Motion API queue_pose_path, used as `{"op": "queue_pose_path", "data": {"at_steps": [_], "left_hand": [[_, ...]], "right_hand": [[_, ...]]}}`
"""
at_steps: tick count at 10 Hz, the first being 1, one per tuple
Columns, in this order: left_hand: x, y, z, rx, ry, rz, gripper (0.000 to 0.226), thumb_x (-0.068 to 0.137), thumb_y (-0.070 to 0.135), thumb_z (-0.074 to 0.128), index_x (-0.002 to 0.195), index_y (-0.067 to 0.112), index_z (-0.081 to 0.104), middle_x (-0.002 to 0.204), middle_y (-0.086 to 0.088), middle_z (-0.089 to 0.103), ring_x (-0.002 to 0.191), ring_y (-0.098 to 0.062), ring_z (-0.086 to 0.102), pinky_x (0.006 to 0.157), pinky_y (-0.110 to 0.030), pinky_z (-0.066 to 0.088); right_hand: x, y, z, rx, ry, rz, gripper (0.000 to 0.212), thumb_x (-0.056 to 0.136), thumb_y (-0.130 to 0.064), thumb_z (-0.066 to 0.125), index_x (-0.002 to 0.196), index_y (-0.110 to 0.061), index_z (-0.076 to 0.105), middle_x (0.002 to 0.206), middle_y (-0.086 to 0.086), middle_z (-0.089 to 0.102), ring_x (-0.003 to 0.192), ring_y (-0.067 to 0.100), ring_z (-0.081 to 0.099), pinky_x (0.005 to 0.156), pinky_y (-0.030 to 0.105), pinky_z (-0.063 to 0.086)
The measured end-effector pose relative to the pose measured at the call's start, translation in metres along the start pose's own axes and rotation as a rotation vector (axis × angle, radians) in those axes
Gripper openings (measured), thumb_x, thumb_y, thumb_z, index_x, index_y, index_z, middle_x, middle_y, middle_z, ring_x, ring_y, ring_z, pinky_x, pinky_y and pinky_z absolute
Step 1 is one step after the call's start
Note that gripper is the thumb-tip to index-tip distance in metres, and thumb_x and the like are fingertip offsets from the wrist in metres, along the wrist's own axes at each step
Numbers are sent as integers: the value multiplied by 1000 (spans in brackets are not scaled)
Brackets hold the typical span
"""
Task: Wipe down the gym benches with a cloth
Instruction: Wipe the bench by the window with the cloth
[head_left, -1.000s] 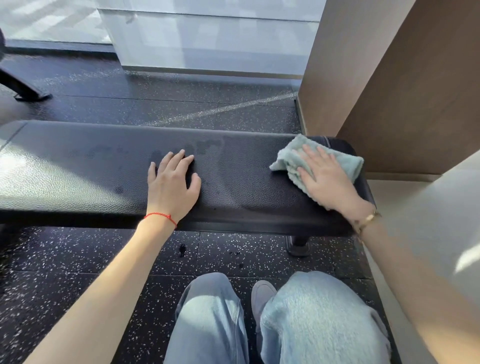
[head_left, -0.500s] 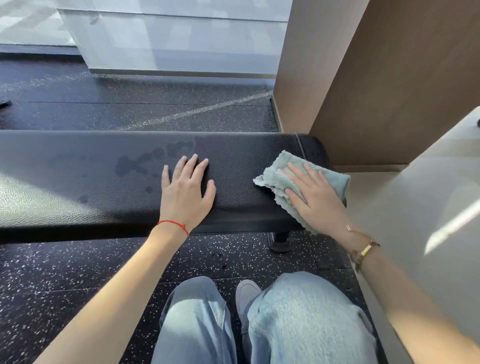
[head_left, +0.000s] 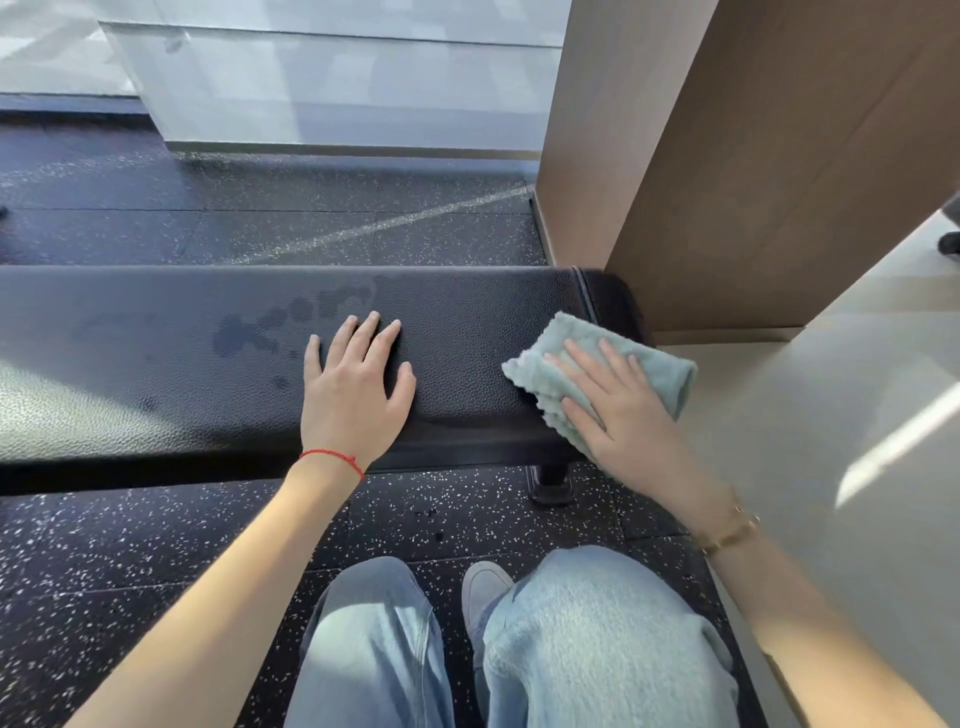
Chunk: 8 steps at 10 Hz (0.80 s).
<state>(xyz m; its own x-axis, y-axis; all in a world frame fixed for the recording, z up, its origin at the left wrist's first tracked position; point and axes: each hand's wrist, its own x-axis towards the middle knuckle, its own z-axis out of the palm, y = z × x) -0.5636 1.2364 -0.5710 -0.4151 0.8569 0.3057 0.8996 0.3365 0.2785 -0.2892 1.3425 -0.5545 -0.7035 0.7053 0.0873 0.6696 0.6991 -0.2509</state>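
Black leather bench (head_left: 156, 332) on speckled floor (head_left: 130, 545); flat hands, left (head_left: 353, 395) bare, right (head_left: 623, 410) pressing cloth (head_left: 660, 364).

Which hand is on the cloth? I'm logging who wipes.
The right hand, flat on the green cloth; the left hand rests on the bare bench.

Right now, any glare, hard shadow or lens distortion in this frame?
Head view: sun glare whitens the bench at its left end; a sun streak crosses the pale ledge; wide-angle bend at the edges; right hand and cloth sharp.
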Motion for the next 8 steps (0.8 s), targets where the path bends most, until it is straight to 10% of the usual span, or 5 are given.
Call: {"op": "queue_pose_path", "data": {"at_steps": [3, 6, 8], "left_hand": [[0, 2, 0, 6, -18, -13, 51, 98, 41, 39, 146, 25, 41, 156, 2, 36, 148, -17, 23, 122, -49, 10], [0, 2, 1, 14, -15, -13, 50, 98, 40, 41, 146, 25, 42, 155, 1, 36, 147, -18, 24, 121, -50, 11], [0, 4, 0, 23, -20, -14, 54, 96, 44, 34, 146, 25, 41, 155, 2, 36, 147, -18, 24, 121, -50, 12]], "right_hand": [[119, 39, -14, -56, -88, 250, 54, 104, -44, 23, 155, -27, 17, 164, -7, 8, 151, 21, 2, 122, 40, -3], [46, -15, 1, 26, -66, -163, 50, 103, -44, 27, 153, -40, 20, 160, -18, 11, 148, 9, -4, 121, 34, -9], [67, 16, -8, -11, -54, 4, 50, 104, -41, 28, 152, -34, 22, 161, -11, 17, 151, 15, 5, 123, 39, 1]]}}
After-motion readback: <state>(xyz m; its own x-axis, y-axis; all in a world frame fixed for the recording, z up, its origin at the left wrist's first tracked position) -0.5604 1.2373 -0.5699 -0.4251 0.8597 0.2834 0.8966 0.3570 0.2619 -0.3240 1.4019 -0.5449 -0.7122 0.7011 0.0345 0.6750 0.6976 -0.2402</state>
